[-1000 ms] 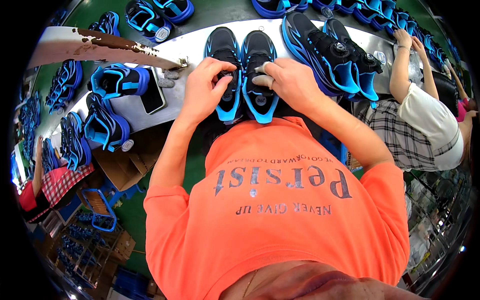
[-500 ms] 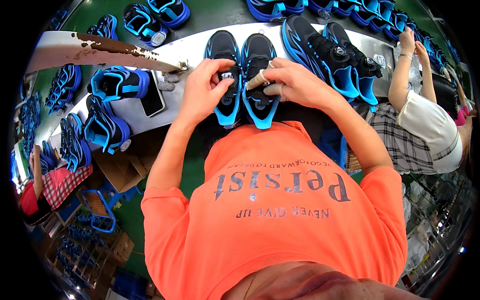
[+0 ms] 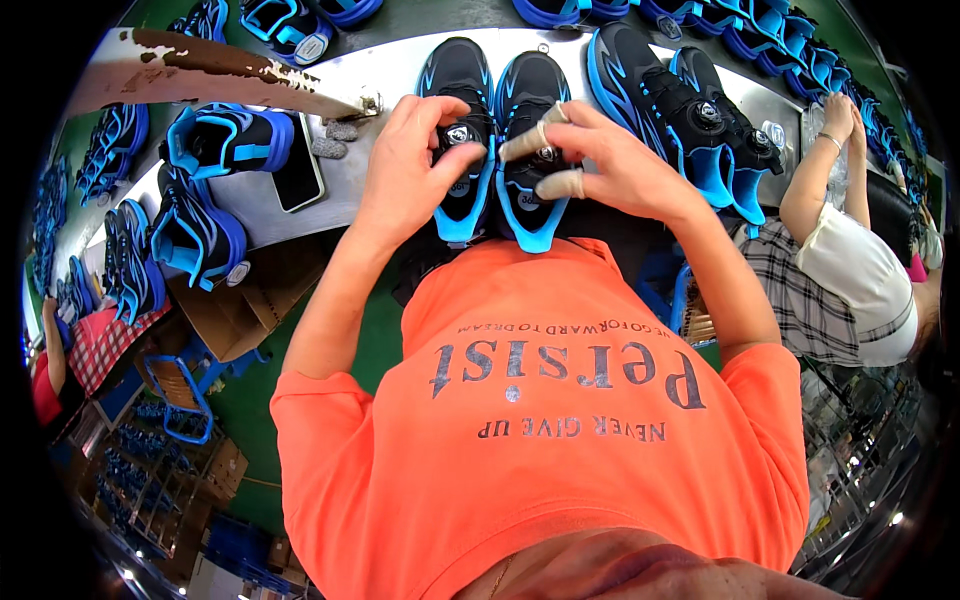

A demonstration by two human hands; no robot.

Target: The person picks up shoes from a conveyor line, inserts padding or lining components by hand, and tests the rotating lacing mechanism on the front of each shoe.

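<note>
Side by side in front of me stand two black sneakers with bright blue collars and dial lacing, the left sneaker (image 3: 457, 75) and the right sneaker (image 3: 533, 80). My left hand (image 3: 420, 155) is at the left one, thumb and forefinger apart on either side of its dial (image 3: 457, 134). Over the other sneaker's tongue reaches my right hand (image 3: 610, 160), with pale finger covers on its forefinger and thumb. Those two digits are spread near that sneaker's dial (image 3: 546, 153), which is partly covered. Whether either hand presses its shoe is hard to see.
Another dial-laced pair (image 3: 690, 115) stands to the right on the metal table (image 3: 390, 80). Left are a phone (image 3: 298, 170), loose sneakers (image 3: 225, 142) and a rusty white bar (image 3: 215, 78). More shoes line the far belt. A co-worker's arm (image 3: 815, 170) is at right.
The view has shifted slightly. My right thumb and forefinger have spread farther apart, uncovering more of the right sneaker's dial. My left thumb and forefinger remain around the other dial.
</note>
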